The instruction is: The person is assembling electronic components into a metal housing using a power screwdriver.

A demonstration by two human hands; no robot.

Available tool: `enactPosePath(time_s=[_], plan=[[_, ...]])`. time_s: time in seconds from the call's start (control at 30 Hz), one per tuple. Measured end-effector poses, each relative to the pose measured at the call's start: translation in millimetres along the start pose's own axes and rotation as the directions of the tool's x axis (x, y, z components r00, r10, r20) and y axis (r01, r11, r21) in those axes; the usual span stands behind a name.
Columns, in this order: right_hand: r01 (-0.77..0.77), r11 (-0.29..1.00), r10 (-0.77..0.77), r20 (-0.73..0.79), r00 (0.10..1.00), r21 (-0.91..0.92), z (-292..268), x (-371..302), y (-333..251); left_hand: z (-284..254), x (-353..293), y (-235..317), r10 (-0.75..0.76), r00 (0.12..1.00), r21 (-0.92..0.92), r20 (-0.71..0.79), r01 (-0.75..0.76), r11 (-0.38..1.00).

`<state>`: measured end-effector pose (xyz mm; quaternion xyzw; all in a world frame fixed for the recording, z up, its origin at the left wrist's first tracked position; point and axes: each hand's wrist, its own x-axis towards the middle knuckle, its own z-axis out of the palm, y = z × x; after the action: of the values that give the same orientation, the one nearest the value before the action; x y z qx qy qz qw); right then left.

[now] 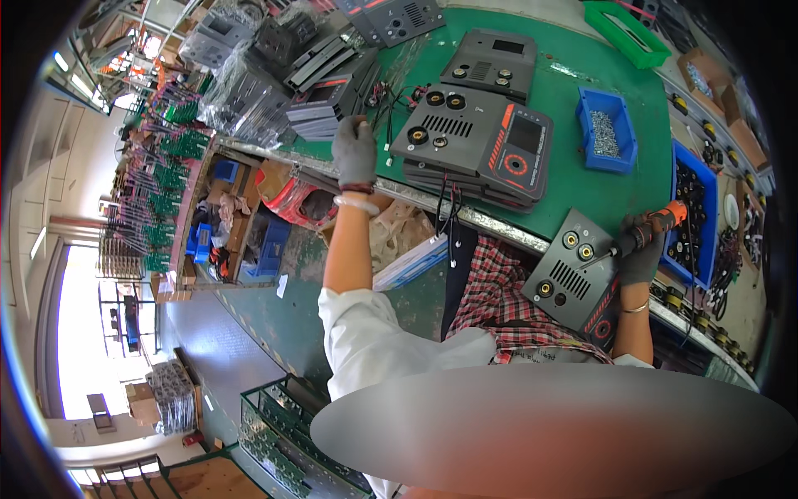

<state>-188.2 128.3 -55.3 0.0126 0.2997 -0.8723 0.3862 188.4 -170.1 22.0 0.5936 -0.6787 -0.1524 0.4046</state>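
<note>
My right hand [638,256], in a grey glove, is closed around an orange and black power screwdriver [663,219]. The tool's shaft points down-left at a dark grey device panel [544,273] tilted on my lap, beside its brass sockets; whether the tip touches is too small to tell. My left hand [355,154], also gloved, is stretched over the bench's front edge with its fingers curled. It is close to loose cables [384,98] and a pile of grey panels; whatever its fingers hold is hidden. Right of it lies a stack of similar panels [474,137] with sockets and an orange-marked display.
A blue bin of small screws [606,108] stands on the green bench [565,71]. Beyond it are a longer blue bin of dark parts [706,224] and a green tray [628,35]. Plastic-wrapped panels [249,104] crowd the left end. Shelves with boxes [224,212] sit below.
</note>
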Motion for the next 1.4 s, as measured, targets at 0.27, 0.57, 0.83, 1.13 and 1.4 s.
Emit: enactPosePath(time_s=[0.27, 0.57, 0.83, 1.13, 1.4], plan=[[0.072, 0.987, -0.043, -0.193, 0.98, 0.145, 9.6, -15.3, -5.0, 85.1, 106.2, -54.3, 0.461, 0.782, -0.051, 0.42, -0.487, 0.872], [-0.093, 0.96, 0.124, -0.106, 0.987, 0.263, 2.7, -0.8, -3.3, 144.0, 133.1, 22.9, 0.413, 0.777, 0.22, 0.474, -0.56, 0.799], [-0.094, 0.956, 0.123, -0.087, 0.989, 0.279, 3.5, -0.4, -4.4, 123.3, 139.9, 56.7, 0.415, 0.811, 0.199, 0.412, -0.525, 0.828], [-0.112, 0.941, 0.134, -0.045, 0.99, 0.321, 0.6, -1.3, -4.9, 76.7, 145.0, 114.4, 0.497, 0.84, -0.026, 0.216, -0.504, 0.863], [-0.115, 0.993, 0.113, -0.159, 0.981, -0.008, -12.2, -6.2, -4.7, -44.6, 135.8, 164.7, 0.459, 0.889, -0.381, 0.009, -0.421, 0.823]])
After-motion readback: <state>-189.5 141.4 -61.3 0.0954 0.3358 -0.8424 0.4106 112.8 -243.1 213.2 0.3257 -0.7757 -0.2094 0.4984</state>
